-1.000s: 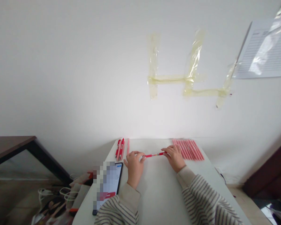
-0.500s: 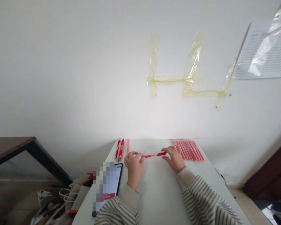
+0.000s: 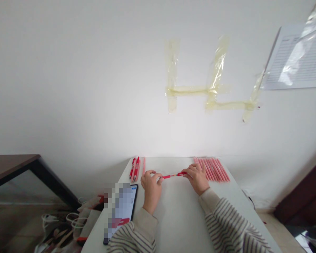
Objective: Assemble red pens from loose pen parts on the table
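Observation:
A red pen is held level just above the white table, one end in each of my hands. My left hand pinches its left end with thumb and fingers curled. My right hand grips the right end, fingers closed round it. A row of several pink pen parts lies side by side just right of my right hand. A few red pens and one pink stick lie at the table's far left corner.
A phone lies face up at the table's left edge. A dark table stands to the left, with bags and cords on the floor. The white wall ahead carries yellowed tape and a sheet of paper.
Both hands stay on the red pen in nearly the same place; the right fingers have shifted slightly along its end. Nothing else has moved.

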